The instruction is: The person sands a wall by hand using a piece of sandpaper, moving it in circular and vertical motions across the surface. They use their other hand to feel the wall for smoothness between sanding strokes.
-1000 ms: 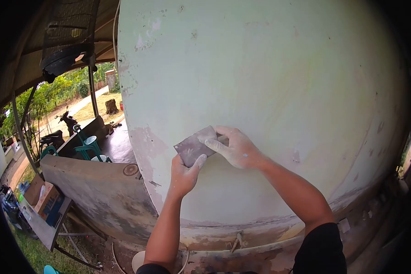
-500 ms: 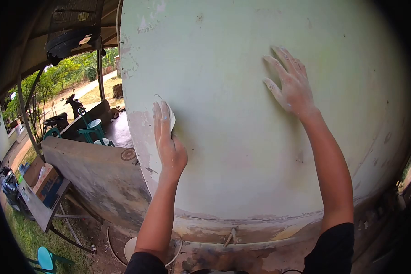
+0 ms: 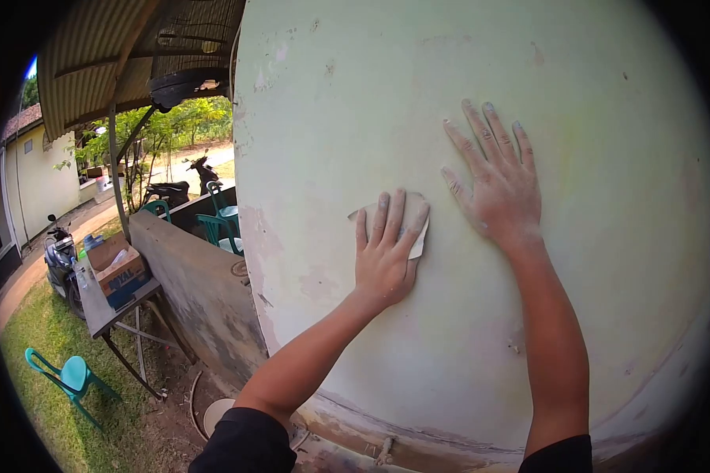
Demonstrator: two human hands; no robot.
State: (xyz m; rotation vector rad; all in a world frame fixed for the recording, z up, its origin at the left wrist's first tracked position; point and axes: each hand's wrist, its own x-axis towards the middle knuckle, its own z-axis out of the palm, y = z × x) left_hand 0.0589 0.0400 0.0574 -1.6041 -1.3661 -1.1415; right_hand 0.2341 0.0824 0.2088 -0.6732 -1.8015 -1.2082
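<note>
My left hand [image 3: 386, 256] presses a folded pale sheet of sandpaper [image 3: 419, 244] against the pale green wall [image 3: 347, 118]. Its fingers point upward over the sheet, whose white edge shows beside the index finger and whose dark edge shows behind the fingertips. Higher and to the right, my right hand [image 3: 501, 185] lies on the wall with fingers spread and nothing in it. Whitish dust coats both hands. Patches of worn paint show along the wall's left edge.
A low rough wall [image 3: 201, 280] joins on the left. Beside it stands a table [image 3: 96, 311] with a cardboard box [image 3: 118, 272]. A green plastic chair [image 3: 75, 374] is on the grass. A pale round container [image 3: 217, 411] and a pipe fitting [image 3: 385, 449] sit low down.
My left hand has slid rightward across the wall with the sandpaper, closer to my right hand. My right hand stays spread on the wall. The view has turned left.
</note>
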